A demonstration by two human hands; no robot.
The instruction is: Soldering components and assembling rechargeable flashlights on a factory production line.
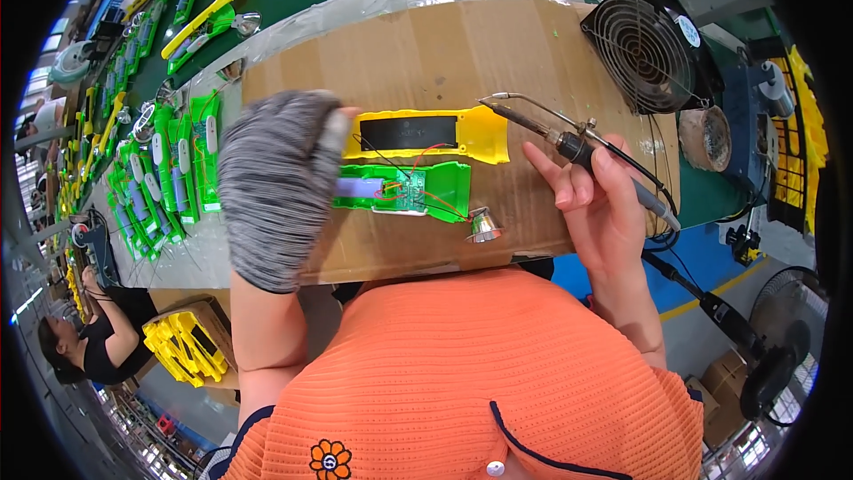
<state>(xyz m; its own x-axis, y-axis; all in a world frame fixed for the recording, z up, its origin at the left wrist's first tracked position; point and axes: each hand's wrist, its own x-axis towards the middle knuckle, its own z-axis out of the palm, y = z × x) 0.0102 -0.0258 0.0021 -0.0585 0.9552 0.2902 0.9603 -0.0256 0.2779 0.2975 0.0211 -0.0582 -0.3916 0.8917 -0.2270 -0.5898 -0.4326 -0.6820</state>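
Note:
My left hand (280, 187), in a grey striped glove with bare fingertips, is curled over the left ends of two flashlight halves; what its fingers grip is hidden. The yellow casing half (484, 135) lies on the cardboard with a black panel (409, 133) in it. Nearer me lies the green casing half (455, 189), with a purple battery (360, 188), a circuit board (410, 190) and thin wires. A silver reflector (484, 226) hangs off its right end by wires. My right hand (600, 191) holds a soldering iron (579, 153) with a thin metal feed tube, its tip above the yellow half's right end.
A black fan (647, 45) stands at the back right of the cardboard (533, 63), beside a round brown pot (705, 138). Several green casing halves (164, 165) lie to the left. A box of yellow casings (187, 347) sits lower left, near another person (98, 338).

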